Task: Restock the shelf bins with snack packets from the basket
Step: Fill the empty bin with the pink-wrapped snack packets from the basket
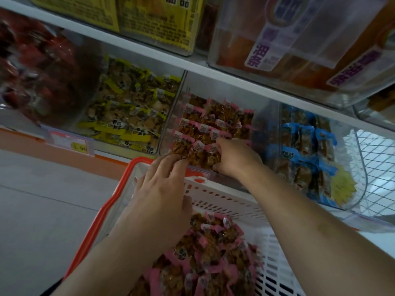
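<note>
Both hands reach into the clear middle bin (265, 116): the left hand (164, 184) and right hand (235, 159) pinch pink-edged snack packets (198, 154); fingertips partly hidden. More fill the white basket (224, 199).

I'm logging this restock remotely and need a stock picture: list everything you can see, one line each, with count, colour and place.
pink packets in bin: many, pink-edged, clear middle bin on the lower shelf
pink packets in basket: many, pink-edged, heaped in the basket
basket: one, white with red rim, below the shelf
yellow packets: many, yellow-edged, bin left of the pink one
blue packets: many, blue-edged, bin right of the pink one
red packets: many, blurred, far-left bin
upper bins: at least two, clear, yellow and purple labels, shelf above
price tag: one, pink and yellow, shelf edge at left
left hand: touching front-row pink packets
right hand: gripping front-row pink packets
</note>
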Demonstrator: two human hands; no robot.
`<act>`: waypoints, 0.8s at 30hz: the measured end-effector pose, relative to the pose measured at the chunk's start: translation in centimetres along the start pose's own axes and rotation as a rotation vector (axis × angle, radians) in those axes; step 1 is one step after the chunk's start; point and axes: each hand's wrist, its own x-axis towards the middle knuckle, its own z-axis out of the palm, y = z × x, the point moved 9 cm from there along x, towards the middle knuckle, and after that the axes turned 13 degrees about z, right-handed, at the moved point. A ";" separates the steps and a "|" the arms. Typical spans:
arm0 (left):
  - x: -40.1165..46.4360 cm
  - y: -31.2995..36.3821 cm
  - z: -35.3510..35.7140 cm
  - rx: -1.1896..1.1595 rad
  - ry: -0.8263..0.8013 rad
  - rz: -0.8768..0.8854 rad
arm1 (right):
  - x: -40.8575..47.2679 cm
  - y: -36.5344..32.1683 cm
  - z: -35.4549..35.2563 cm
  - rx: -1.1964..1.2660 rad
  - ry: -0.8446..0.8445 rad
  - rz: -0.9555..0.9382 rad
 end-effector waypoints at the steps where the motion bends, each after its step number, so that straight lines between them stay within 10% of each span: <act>1: 0.0 0.0 0.0 0.004 0.000 0.001 | 0.2 0.1 0.1 -0.011 -0.002 -0.004; 14: -1.5 -3.6 -7.0 -0.091 0.267 -0.198 | -12.0 1.0 -5.8 0.565 0.338 -0.237; 24: -6.2 -9.5 -1.7 0.021 -0.278 -0.330 | -19.3 -6.4 15.8 0.083 -0.389 -0.231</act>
